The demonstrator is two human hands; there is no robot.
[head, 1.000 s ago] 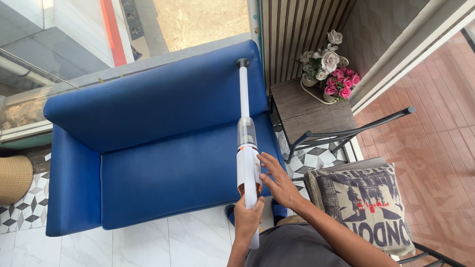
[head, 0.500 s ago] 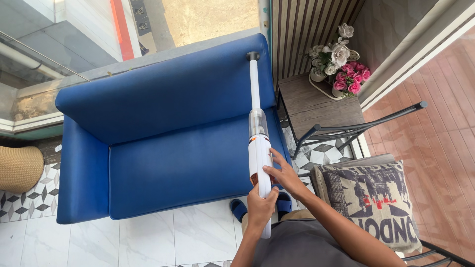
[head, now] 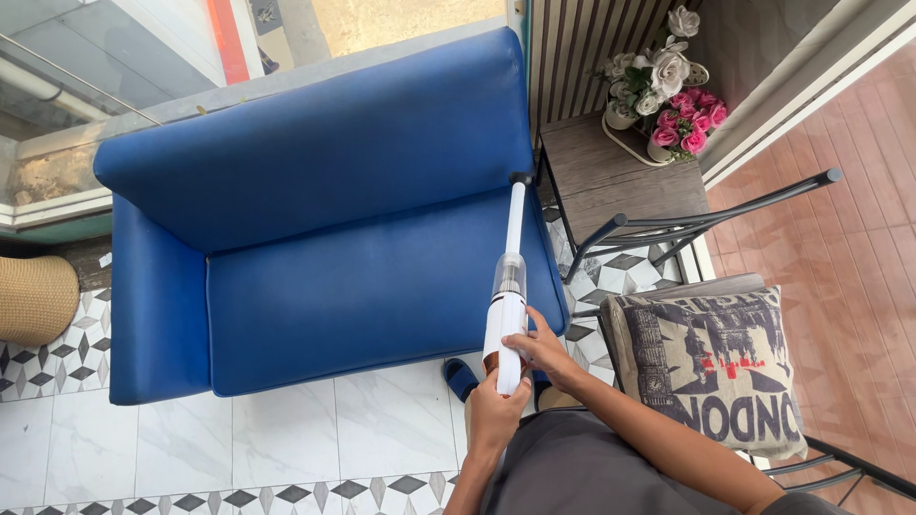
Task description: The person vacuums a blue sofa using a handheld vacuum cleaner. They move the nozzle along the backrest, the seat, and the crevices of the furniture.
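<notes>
I hold a white handheld vacuum with a long thin tube over the right end of a blue sofa. My left hand grips the rear end of its body from below. My right hand wraps its side a little further forward. The dark nozzle tip sits at the sofa's right edge, where the backrest meets the seat. The clear dust chamber hangs over the seat's right end.
A small dark side table with a basket of pink and white flowers stands right of the sofa. A black metal chair with a printed cushion is at my right. A woven basket sits far left. A blue slipper lies on the tiles.
The vacuum has been drawn back toward me. Its nozzle has come down from the top of the backrest to the seat's back right corner. Both hands keep their grip.
</notes>
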